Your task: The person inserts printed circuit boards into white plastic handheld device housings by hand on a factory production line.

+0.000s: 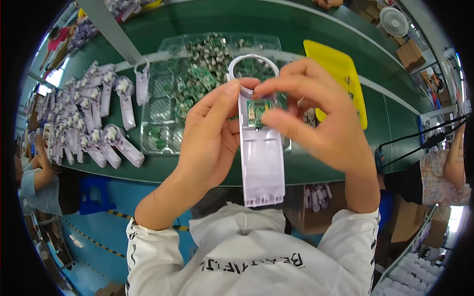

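Note:
In the middle of the head view is a pale lilac plastic housing [264, 167], a long open shell with a ring at its far end. A small green circuit board [257, 112] lies inside it, just below the ring. My left hand [210, 126] grips the housing along its left edge, thumb near the ring's base. My right hand [316, 111] is over the right side, slightly blurred, with finger and thumb bent around the board area. Its fingertips are at the ring's base and its thumb at the board's edge. Whether they pinch something small cannot be made out.
Behind my hands, a clear plastic tray [150, 133] holds many green circuit boards. Assembled lilac units [126, 106] crowd the table's left side. A yellow tray [340, 64] with a few small parts lies at the right. Co-workers sit at both sides.

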Motion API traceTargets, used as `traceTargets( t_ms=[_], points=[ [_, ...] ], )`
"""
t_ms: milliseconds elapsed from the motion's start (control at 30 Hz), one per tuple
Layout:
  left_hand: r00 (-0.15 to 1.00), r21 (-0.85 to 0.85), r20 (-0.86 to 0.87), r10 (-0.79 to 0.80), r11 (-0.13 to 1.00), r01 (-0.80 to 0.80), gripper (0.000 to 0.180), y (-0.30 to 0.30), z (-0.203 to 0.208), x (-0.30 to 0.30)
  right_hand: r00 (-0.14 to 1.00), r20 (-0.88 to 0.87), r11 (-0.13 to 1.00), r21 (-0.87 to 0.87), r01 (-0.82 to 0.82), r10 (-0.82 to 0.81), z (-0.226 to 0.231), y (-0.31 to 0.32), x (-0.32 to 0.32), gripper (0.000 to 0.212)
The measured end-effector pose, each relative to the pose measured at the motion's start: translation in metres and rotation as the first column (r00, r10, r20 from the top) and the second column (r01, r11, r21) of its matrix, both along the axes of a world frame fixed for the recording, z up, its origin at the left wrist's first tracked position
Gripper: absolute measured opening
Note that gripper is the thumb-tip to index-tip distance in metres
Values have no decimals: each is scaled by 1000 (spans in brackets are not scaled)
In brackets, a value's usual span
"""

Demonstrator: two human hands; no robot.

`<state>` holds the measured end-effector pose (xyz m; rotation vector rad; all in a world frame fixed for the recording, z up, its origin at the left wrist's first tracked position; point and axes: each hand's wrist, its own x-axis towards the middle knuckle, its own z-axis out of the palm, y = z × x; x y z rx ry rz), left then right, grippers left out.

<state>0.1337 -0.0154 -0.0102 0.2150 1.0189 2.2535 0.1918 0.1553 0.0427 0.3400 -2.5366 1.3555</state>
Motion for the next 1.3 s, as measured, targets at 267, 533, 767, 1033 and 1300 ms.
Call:
traceTargets(
  t_ms=[267,533,767,1033,1300],
  points=[
    [999,-2,-11,-43,999,43,34,-15,-35,31,983,181,991,137,1,-26,-26,-13,36,35],
    [994,43,-96,-43,998,48,37,-33,-48,46,990,137,982,188,-38,12,-34,-25,49,37],
    [989,28,-140,-42,999,47,38,-42,-46,51,998,36,972,228,-60,53,-36,-31,52,39],
    [990,36,-131,-59,997,64,35,-48,-39,54,996,-71,978,207,-38,54,-43,-32,56,40],
    [988,23,-141,-68,997,72,32,-47,-45,55,998,-43,982,187,-36,45,-49,-32,58,41]
  ],
)
